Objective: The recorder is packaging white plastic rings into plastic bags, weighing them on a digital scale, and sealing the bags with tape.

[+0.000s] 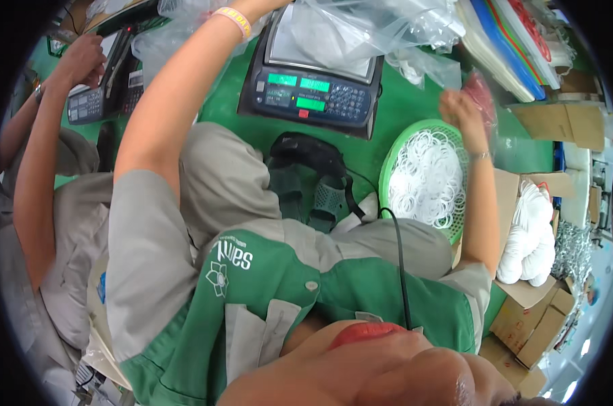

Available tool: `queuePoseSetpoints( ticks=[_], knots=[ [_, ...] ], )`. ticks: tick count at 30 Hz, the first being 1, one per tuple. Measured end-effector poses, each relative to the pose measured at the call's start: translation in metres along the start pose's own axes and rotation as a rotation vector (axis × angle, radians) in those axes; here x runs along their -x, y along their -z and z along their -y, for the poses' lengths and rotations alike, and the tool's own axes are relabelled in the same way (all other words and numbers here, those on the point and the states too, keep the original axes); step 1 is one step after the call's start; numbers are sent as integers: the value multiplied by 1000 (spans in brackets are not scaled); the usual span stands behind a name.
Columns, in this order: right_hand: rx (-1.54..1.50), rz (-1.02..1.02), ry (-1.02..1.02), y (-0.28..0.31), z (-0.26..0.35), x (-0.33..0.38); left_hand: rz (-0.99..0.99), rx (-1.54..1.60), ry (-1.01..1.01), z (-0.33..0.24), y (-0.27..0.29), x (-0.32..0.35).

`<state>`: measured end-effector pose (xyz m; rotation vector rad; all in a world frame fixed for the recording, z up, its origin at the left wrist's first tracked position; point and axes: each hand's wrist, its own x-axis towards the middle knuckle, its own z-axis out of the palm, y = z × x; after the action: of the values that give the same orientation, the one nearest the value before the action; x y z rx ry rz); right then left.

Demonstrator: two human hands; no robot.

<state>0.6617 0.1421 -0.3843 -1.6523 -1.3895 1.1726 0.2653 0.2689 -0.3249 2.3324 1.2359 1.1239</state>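
Note:
At the top edge, my left hand (pixel 260 6) reaches past the digital scale (pixel 311 95). Its fingers are cut off by the frame, so its grip is hidden. Clear plastic bags (pixel 367 30) lie crumpled over the scale's metal pan (pixel 279 51). My right hand (pixel 463 114) is raised above the far right side of a green basket (pixel 391 159), slightly blurred, its fingers curled; what they hold, if anything, I cannot make out. White rings or loops (pixel 428 179) fill that basket. Beside the right hand is a dark red bag or packet (pixel 481 98).
On the left, another person's hand (pixel 83 61) is at a second scale (pixel 85 105). Stacked coloured sheets (pixel 499 47) are at the far right. White cord bundles (pixel 528 237) and cardboard boxes (pixel 533 321) stand to my right. A black cable (pixel 402 264) hangs in front of me.

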Motion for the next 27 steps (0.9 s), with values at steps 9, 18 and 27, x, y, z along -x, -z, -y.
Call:
queuePoseSetpoints(
  ticks=[9,18,27],
  knots=[
    [1186,61,-424,-30,-340,179,-126,-14,-60,-29,10,65],
    [1025,35,-552,-33,-279,165,402,-49,406,-81,-5,111],
    [880,-321,-390,16,-289,171,-172,6,4,11,-10,-122]
  ],
)
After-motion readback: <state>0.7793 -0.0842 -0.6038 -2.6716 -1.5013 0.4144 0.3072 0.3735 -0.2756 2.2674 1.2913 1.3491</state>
